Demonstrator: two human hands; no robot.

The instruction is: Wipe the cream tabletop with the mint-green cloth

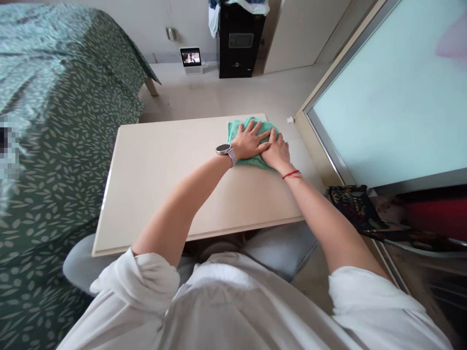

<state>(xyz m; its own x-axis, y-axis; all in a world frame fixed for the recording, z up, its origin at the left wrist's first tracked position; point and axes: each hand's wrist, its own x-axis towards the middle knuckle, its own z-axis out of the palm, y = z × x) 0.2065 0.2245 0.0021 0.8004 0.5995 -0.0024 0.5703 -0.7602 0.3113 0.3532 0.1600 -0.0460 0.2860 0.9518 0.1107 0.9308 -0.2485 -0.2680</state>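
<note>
A folded green cloth (260,164) lies at the right end of a cream tabletop (160,170), near its far right corner. My left hand (251,141), with a watch on the wrist, rests flat on the cloth with its fingers spread. Beside it, my right hand (278,150) presses on the cloth's right part, fingers a little bent but apart. A red string circles that wrist. The two hands touch near the left thumb, and together they cover much of the cloth.
To the left stands a bed with a green leaf-patterned cover (73,112). Beyond the table are a small screen (191,59) on the floor and a black cabinet (239,43). A frosted glass panel (394,97) and a dark floral bag (353,206) are at right.
</note>
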